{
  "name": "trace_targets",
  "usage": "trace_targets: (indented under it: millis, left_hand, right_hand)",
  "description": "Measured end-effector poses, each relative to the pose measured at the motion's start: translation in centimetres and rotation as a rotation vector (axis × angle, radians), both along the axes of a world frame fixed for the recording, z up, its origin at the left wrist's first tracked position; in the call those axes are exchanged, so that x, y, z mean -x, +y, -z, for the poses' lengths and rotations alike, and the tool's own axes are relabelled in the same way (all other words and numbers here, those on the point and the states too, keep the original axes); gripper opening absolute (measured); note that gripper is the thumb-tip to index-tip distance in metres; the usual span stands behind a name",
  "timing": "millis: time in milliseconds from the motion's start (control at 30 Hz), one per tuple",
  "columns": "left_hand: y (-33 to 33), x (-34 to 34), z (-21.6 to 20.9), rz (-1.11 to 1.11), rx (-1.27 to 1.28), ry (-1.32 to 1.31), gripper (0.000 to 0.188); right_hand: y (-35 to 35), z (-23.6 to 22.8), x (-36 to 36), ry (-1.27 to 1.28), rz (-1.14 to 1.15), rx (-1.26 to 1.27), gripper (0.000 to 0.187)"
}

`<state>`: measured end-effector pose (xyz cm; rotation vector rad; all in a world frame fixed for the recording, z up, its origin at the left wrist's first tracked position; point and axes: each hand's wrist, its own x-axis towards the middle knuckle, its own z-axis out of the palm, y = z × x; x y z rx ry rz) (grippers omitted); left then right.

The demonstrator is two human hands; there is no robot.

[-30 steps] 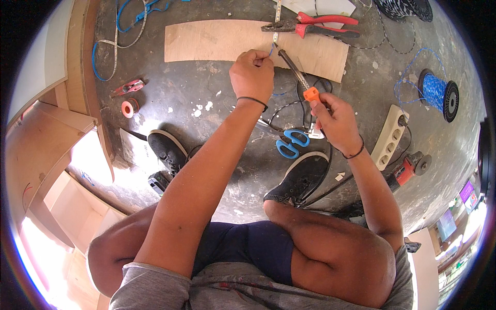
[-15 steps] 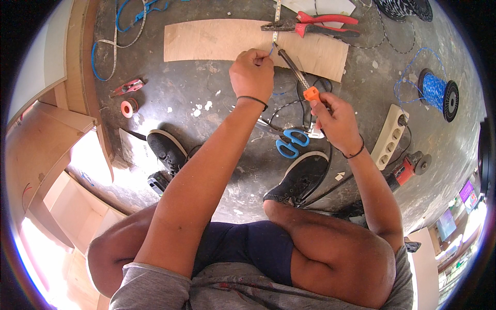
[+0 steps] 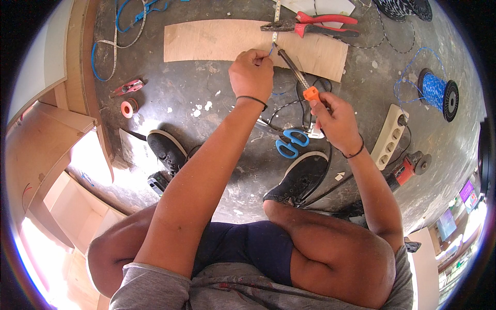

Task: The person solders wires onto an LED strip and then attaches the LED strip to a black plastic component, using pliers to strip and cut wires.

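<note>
My left hand [image 3: 251, 72] is closed in a pinch on a thin blue wire [image 3: 271, 50] at the front edge of a thin wooden board [image 3: 206, 42]. My right hand [image 3: 337, 120] grips the orange handle of a soldering iron [image 3: 293, 67], which slants up and left. Its tip is at or very near the wire's end and the lower end of a narrow LED strip [image 3: 275, 37]; actual contact is too small to tell. Red-handled pliers [image 3: 325, 19] lie across the strip on the board.
Blue-handled scissors [image 3: 287, 149] lie between my shoes. At right are a power strip [image 3: 388, 138], a blue wire spool [image 3: 433, 91] and an angle grinder [image 3: 405, 173]. A solder spool [image 3: 129, 107] and a small red tool [image 3: 128, 88] lie left, near wooden furniture [image 3: 57, 129].
</note>
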<state>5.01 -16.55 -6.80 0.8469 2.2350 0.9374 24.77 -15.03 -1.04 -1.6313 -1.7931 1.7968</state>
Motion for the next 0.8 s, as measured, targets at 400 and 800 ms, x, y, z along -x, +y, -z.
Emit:
trace_targets:
  millis: [400,800]
  left_hand:
    - [0.07,0.05,-0.52,-0.005,0.021,-0.016,0.016]
    - [0.13,0.15,-0.58,-0.006,0.001,-0.051,0.016]
  right_hand:
    - [-0.04,0.06,-0.01,-0.005,0.004,0.012,0.025]
    - [-0.16,0.28,-0.35,0.006,0.001,-0.015,0.025]
